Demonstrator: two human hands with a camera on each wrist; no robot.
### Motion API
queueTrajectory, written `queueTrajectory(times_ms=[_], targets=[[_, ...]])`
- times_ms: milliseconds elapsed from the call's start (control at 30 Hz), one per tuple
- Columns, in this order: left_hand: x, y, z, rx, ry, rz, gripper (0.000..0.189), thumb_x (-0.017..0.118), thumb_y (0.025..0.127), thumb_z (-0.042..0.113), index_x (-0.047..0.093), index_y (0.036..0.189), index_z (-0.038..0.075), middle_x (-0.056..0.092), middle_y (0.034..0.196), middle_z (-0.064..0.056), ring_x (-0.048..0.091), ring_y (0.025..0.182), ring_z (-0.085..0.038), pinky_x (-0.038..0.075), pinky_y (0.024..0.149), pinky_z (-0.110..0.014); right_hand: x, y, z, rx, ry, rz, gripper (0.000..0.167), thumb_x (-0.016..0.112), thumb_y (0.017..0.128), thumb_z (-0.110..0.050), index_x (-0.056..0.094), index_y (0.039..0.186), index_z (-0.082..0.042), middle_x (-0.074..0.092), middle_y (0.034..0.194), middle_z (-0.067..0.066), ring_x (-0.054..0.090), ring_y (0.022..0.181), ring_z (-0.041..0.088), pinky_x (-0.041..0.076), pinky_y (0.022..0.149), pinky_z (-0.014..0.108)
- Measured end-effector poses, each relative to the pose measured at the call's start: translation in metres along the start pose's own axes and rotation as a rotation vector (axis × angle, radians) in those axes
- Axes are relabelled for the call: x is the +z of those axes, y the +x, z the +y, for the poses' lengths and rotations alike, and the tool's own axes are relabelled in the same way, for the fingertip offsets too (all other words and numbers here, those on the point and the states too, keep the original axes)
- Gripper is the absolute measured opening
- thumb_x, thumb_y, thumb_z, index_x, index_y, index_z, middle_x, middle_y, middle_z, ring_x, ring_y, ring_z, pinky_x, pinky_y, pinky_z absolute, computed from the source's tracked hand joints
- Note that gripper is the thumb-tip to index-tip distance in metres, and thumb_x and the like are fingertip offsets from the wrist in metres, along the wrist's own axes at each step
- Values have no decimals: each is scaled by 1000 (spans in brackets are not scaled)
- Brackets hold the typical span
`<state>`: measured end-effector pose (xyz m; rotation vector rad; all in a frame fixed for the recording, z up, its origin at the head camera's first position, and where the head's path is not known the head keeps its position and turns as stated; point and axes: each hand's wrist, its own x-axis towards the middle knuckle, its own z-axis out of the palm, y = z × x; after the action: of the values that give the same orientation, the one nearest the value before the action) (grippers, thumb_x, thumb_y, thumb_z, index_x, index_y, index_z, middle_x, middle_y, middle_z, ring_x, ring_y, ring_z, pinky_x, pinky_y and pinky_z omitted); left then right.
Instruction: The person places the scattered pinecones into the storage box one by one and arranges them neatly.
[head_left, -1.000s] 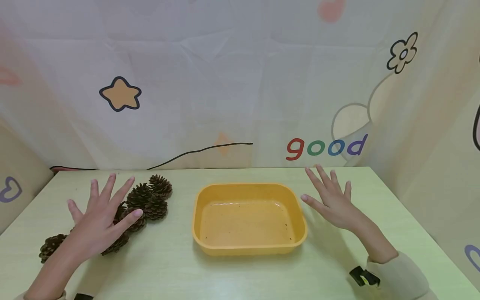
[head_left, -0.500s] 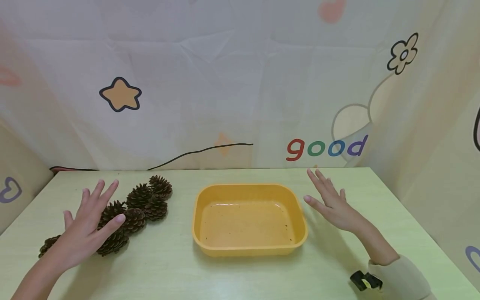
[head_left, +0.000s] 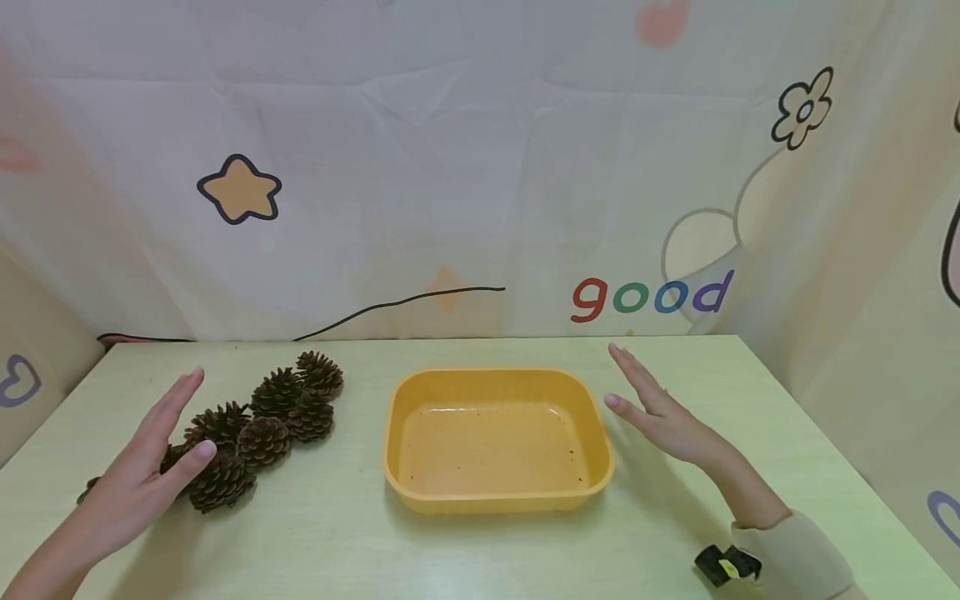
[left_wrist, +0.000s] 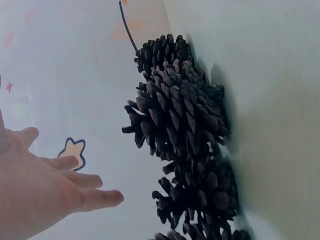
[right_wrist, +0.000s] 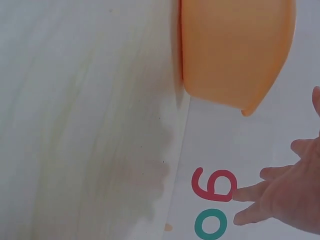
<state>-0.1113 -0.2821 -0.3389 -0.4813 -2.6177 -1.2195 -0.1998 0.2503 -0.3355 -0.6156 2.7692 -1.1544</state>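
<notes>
Several brown pine cones (head_left: 264, 442) lie in a loose slanting cluster on the left of the table, and in the left wrist view the same cones (left_wrist: 175, 107) stand out large. My left hand (head_left: 131, 487) is held over the near left end of the cluster, fingers straight, thumb apart, gripping nothing; it partly hides a cone at the far left. In the middle sits a yellow rectangular tub (head_left: 498, 503) with a few dark specks on its floor. Beside the tub's right end hovers my right hand (head_left: 675, 425), fingers straight and palm turned toward the tub.
The pale green table (head_left: 330, 550) ends at a printed cloth backdrop (head_left: 480, 183) behind, with more cloth at both sides. A black strapped item (head_left: 727, 567) shows at the right sleeve (head_left: 798, 554).
My left hand has moved left and turned more edge-on, uncovering more pine cones. My right hand has turned edge-on too, its fingers drawn together, staying near the tub. Tub and cones have not moved.
</notes>
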Motion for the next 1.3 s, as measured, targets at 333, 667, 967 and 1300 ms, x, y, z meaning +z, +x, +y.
queueTrajectory(times_ms=[333, 667, 967, 1300], targets=[[-5, -9, -11, -66, -111, -22, 73, 44, 95, 5, -2, 147, 30, -7, 151, 11, -8, 134, -39, -3, 92, -73, 2, 0, 1, 41, 141, -74, 67, 43, 97, -31, -1, 147, -30, -5, 153, 9, 2, 134, 47, 13, 97, 71], [-8, -13, -20, -167, 36, -32, 76, 55, 92, 18, 4, 146, 33, 14, 150, 4, 21, 131, 0, 27, 79, 3, 6, 5, 1, 31, 262, -134, 68, 45, 97, -27, 1, 148, -25, -3, 152, 14, 13, 131, 50, 24, 97, 68], [-8, -12, -20, -321, 75, -84, 82, 60, 88, 30, 5, 148, 20, 33, 135, -31, 41, 117, -39, 42, 68, -7, 8, 6, 4, 58, 272, -165, 63, 43, 97, -29, 8, 148, -20, 7, 151, 17, 28, 128, 47, 25, 100, 64], [-7, -12, -23, -371, 188, -113, 80, 64, 83, 41, 23, 143, 7, 41, 131, -29, 45, 112, -43, 47, 77, -50, 10, 9, 10, 29, 289, -219, 59, 47, 96, -26, 18, 147, -16, 14, 151, 15, 39, 123, 42, 30, 101, 58]])
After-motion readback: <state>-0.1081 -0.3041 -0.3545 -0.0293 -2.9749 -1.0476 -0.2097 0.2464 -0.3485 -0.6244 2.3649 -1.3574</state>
